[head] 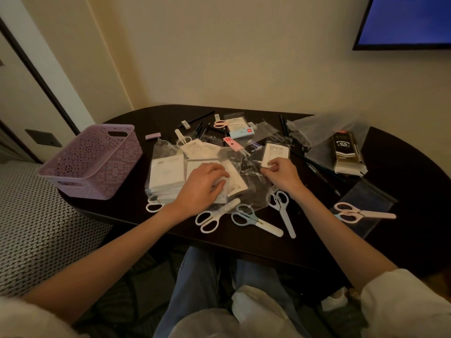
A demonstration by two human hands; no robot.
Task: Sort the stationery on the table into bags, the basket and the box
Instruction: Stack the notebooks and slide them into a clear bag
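Observation:
On the dark table [402, 240] lies a heap of stationery. My left hand [200, 189] rests with curled fingers on a white packet in a clear bag [168, 176]. My right hand [281, 175] pinches the lower corner of a small packet with a white label [277, 152]. Several pale scissors [256, 219] lie along the near edge, and a pink pair [358, 212] lies on a clear zip bag [366, 201] to the right. The purple perforated basket [95, 164] stands at the left, nothing visible in it.
A black box marked 0.5 [345, 150] sits at the right on clear bags [314, 131]. Pens, erasers and pink scissors [220, 123] are scattered at the back by the wall. A patterned seat [36, 228] is left of the table; my knees are under its near edge.

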